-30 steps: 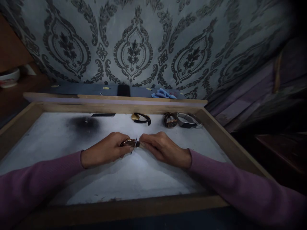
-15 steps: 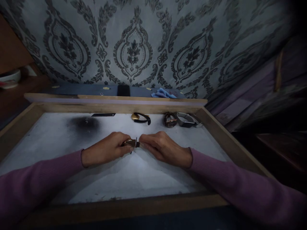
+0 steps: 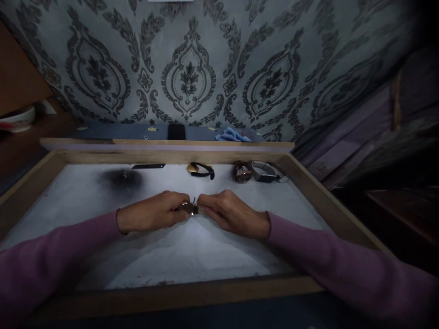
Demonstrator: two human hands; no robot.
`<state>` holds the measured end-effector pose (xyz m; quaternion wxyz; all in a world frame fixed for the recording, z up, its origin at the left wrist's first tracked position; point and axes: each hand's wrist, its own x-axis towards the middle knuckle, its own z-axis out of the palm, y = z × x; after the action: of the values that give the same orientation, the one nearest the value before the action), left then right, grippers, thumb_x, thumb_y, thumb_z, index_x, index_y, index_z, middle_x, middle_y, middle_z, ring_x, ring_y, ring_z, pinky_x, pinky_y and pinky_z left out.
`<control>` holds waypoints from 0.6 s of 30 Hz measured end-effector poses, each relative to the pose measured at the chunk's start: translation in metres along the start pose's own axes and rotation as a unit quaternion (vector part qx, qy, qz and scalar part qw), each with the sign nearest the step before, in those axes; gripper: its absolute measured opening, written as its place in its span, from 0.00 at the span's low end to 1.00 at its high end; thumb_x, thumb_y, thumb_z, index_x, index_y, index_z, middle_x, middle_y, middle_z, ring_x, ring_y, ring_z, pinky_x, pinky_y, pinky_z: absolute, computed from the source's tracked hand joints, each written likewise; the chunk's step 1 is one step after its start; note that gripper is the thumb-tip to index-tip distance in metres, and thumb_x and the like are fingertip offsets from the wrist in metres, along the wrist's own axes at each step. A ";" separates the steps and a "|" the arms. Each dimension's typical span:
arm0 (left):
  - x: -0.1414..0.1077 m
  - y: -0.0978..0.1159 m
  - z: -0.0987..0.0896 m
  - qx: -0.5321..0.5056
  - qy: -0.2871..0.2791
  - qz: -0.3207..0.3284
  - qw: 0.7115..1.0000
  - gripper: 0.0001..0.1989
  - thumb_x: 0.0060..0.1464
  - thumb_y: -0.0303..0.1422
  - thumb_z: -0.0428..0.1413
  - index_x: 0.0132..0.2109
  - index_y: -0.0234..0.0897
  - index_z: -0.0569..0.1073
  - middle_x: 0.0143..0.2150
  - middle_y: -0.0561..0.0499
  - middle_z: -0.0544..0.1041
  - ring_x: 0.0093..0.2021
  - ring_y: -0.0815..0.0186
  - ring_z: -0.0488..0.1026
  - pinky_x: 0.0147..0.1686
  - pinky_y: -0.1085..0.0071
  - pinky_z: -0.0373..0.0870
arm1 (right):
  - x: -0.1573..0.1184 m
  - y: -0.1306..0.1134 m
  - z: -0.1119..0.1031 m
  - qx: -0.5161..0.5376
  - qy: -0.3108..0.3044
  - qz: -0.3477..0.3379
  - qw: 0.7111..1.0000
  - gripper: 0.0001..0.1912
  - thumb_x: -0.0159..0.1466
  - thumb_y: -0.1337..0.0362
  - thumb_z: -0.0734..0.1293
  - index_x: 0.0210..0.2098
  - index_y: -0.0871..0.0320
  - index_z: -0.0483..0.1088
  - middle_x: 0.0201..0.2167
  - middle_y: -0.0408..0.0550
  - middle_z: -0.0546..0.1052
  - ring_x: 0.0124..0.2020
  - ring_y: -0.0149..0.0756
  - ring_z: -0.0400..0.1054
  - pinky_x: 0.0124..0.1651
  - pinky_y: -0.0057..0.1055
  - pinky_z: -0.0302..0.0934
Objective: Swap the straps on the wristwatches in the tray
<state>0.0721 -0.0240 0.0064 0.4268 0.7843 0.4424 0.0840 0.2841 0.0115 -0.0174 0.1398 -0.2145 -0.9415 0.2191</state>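
A wristwatch (image 3: 187, 208) with a gold-toned metal case and a short dark strap end is held above the white bottom of a shallow wooden tray (image 3: 164, 265). My left hand (image 3: 154, 211) is closed around the case, thumb below and fingers on top. Pinched fingers of my right hand (image 3: 231, 212) meet the dark strap end, and their tips hide part of it. Between the two hands a thin dark piece sticks up from the watch.
Along the tray's far side lie a dark flat blade (image 3: 148, 166), a gold watch with black strap (image 3: 200, 170), a brown-and-gold watch (image 3: 242, 172), and a silver-grey watch (image 3: 264, 172) beside another. Behind the rim are a blue cloth (image 3: 232, 135) and a black phone-like slab (image 3: 176, 132).
The watch has turned slightly in my left hand and its strap end is closer to my right fingertips. My right hand has shifted a little left. The camera view has tilted slightly.
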 end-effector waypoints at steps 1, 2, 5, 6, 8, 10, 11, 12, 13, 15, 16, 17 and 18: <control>0.000 0.000 0.000 0.002 0.000 0.004 1.000 0.06 0.57 0.33 0.47 0.35 0.36 0.66 0.26 0.55 0.64 0.27 0.69 0.61 0.26 0.73 0.55 | 0.000 0.000 0.001 0.000 -0.004 0.004 1.000 0.12 0.69 0.66 0.55 0.28 0.58 0.61 0.20 0.40 0.64 0.19 0.26 0.53 0.25 0.26 0.45; 0.000 0.001 0.000 0.001 0.000 0.009 1.000 0.06 0.57 0.33 0.47 0.36 0.36 0.66 0.27 0.55 0.64 0.27 0.69 0.61 0.27 0.73 0.56 | 0.000 0.001 0.001 0.001 -0.008 0.007 1.000 0.12 0.68 0.66 0.55 0.28 0.59 0.61 0.20 0.41 0.64 0.19 0.26 0.54 0.25 0.26 0.45; 0.000 0.001 -0.001 -0.014 -0.004 0.016 1.000 0.07 0.57 0.33 0.47 0.39 0.36 0.67 0.28 0.55 0.66 0.28 0.68 0.62 0.28 0.73 0.58 | 0.000 0.001 0.001 0.002 -0.012 0.012 1.000 0.11 0.68 0.66 0.55 0.29 0.59 0.62 0.20 0.40 0.64 0.19 0.26 0.55 0.25 0.26 0.46; 0.000 0.002 -0.002 -0.024 -0.009 0.015 1.000 0.07 0.57 0.33 0.47 0.39 0.36 0.67 0.29 0.54 0.67 0.28 0.68 0.63 0.28 0.73 0.59 | 0.001 0.001 0.001 0.004 -0.011 0.014 1.000 0.11 0.68 0.67 0.55 0.29 0.58 0.62 0.20 0.40 0.64 0.19 0.26 0.55 0.25 0.26 0.46; 0.001 0.002 -0.003 -0.048 -0.024 -0.001 0.999 0.08 0.58 0.35 0.47 0.38 0.36 0.68 0.26 0.55 0.66 0.25 0.69 0.62 0.26 0.74 0.59 | 0.001 0.000 0.001 0.010 -0.006 0.016 1.000 0.10 0.67 0.68 0.56 0.29 0.58 0.62 0.19 0.39 0.61 0.19 0.26 0.54 0.25 0.26 0.45; 0.001 0.002 -0.004 -0.073 -0.040 -0.026 0.996 0.09 0.59 0.37 0.47 0.39 0.37 0.68 0.23 0.57 0.63 0.21 0.70 0.61 0.22 0.75 0.57 | 0.001 0.000 0.001 0.020 -0.005 0.019 1.000 0.10 0.66 0.69 0.56 0.29 0.58 0.62 0.18 0.38 0.59 0.19 0.25 0.52 0.25 0.26 0.44; 0.002 0.002 -0.005 -0.082 -0.047 -0.036 0.995 0.10 0.59 0.37 0.47 0.39 0.37 0.67 0.21 0.58 0.62 0.19 0.71 0.60 0.21 0.75 0.57 | 0.001 -0.001 0.001 0.024 -0.004 0.021 0.999 0.09 0.66 0.69 0.57 0.29 0.59 0.62 0.18 0.38 0.59 0.19 0.25 0.52 0.25 0.25 0.44; 0.002 0.002 -0.005 -0.087 -0.052 -0.041 0.994 0.10 0.59 0.38 0.47 0.39 0.37 0.67 0.21 0.59 0.62 0.18 0.71 0.60 0.20 0.76 0.57 | 0.002 -0.001 0.001 0.029 -0.003 0.023 0.999 0.09 0.66 0.69 0.57 0.29 0.59 0.62 0.19 0.38 0.59 0.19 0.25 0.52 0.25 0.25 0.44; 0.003 0.002 -0.006 -0.088 -0.057 -0.042 0.994 0.10 0.60 0.38 0.47 0.40 0.37 0.68 0.20 0.59 0.62 0.17 0.72 0.61 0.20 0.76 0.58 | 0.002 -0.001 0.001 0.034 -0.003 0.024 0.999 0.09 0.66 0.69 0.57 0.29 0.59 0.62 0.19 0.38 0.59 0.19 0.25 0.51 0.25 0.25 0.44; 0.005 0.002 -0.007 -0.084 -0.067 -0.042 0.993 0.10 0.60 0.37 0.47 0.40 0.36 0.68 0.20 0.59 0.64 0.17 0.72 0.62 0.21 0.76 0.61 | 0.002 -0.001 0.001 0.042 0.000 0.028 0.999 0.09 0.66 0.69 0.57 0.30 0.60 0.63 0.19 0.37 0.59 0.19 0.25 0.51 0.25 0.26 0.44; 0.006 0.002 -0.008 -0.083 -0.074 -0.043 0.993 0.10 0.60 0.37 0.46 0.40 0.36 0.67 0.20 0.59 0.64 0.18 0.72 0.63 0.22 0.76 0.62 | 0.002 -0.001 0.001 0.047 0.001 0.030 0.998 0.09 0.66 0.68 0.57 0.30 0.60 0.63 0.19 0.37 0.58 0.19 0.25 0.51 0.25 0.26 0.44; 0.006 0.002 -0.009 -0.084 -0.081 -0.044 0.992 0.09 0.60 0.36 0.46 0.40 0.36 0.67 0.21 0.58 0.65 0.18 0.72 0.64 0.22 0.76 0.62 | 0.002 -0.001 0.001 0.051 0.002 0.031 0.998 0.09 0.66 0.68 0.57 0.30 0.59 0.63 0.18 0.37 0.58 0.19 0.25 0.50 0.25 0.26 0.44; 0.007 0.002 -0.010 -0.084 -0.087 -0.047 0.992 0.09 0.60 0.35 0.46 0.39 0.36 0.67 0.21 0.58 0.66 0.19 0.72 0.64 0.23 0.76 0.63 | 0.002 -0.001 0.001 0.056 0.002 0.033 0.998 0.09 0.66 0.68 0.57 0.30 0.59 0.63 0.18 0.37 0.58 0.19 0.25 0.50 0.25 0.26 0.44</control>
<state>0.0730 -0.0135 0.0124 0.5310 0.7287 0.4313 0.0324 0.2817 0.0112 -0.0176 0.1460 -0.2373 -0.9201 0.2751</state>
